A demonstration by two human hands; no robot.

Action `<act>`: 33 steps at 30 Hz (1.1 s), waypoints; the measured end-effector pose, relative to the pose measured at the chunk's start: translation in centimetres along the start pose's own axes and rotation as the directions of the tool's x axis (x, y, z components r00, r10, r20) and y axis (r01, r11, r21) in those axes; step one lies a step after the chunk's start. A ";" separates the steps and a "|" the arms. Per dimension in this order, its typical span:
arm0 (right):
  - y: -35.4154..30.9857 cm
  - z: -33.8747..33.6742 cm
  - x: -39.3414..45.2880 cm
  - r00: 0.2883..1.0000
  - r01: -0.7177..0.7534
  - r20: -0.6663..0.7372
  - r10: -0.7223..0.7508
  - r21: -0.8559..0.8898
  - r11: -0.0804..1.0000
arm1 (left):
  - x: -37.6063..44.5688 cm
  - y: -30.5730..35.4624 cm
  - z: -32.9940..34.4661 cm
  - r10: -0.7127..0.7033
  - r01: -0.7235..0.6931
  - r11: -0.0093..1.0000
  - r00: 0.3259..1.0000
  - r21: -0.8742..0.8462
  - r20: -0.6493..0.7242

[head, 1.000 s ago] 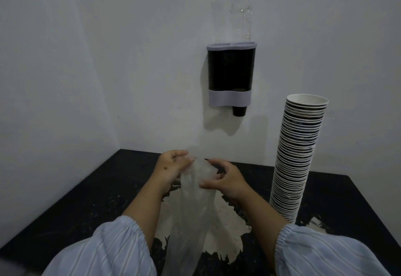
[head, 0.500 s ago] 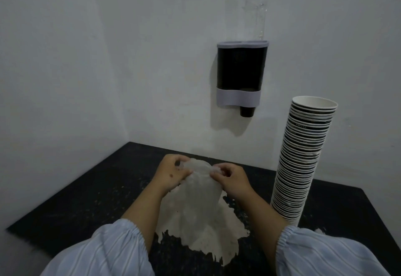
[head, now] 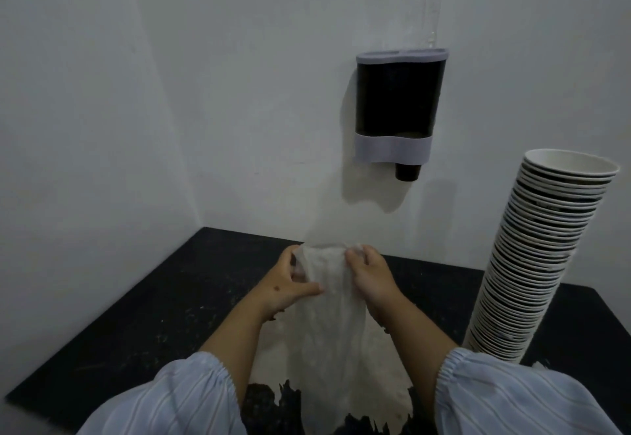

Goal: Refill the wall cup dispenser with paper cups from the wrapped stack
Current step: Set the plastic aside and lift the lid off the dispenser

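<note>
Gripped the plastic wrapper (head: 327, 301) with left hand (head: 285, 286) and right hand (head: 370, 279), probably crumpling it; beside stood cup stack (head: 532, 260).

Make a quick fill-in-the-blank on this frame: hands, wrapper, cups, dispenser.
1. Both the left hand and the right hand grip the clear plastic ____.
2. The cup stack stands upright on the person's ____ side of the table.
3. The dispenser is mounted on the ____.
4. One dark ____ pokes out of the dispenser's bottom.

Missing words: wrapper; right; wall; cup.
</note>
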State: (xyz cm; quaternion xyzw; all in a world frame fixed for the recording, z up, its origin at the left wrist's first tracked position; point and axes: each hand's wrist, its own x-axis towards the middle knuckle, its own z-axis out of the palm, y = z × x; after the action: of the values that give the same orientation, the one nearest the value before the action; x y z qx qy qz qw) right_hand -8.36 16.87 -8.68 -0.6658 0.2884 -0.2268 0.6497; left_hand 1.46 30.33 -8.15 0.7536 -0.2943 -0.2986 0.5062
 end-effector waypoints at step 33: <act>10.2 7.8 5.9 0.809 -0.541 0.152 0.568 -0.184 0.820 | 8.9 -14.0 -3.6 -0.182 0.189 0.971 0.982 0.149 -0.058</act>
State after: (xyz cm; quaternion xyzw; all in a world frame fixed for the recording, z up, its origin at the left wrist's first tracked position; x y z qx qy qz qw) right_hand 0.29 18.72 -19.69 -0.6130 0.4181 0.0604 0.6677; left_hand 11.90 30.26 -21.51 0.8209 -0.2335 -0.3046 0.4228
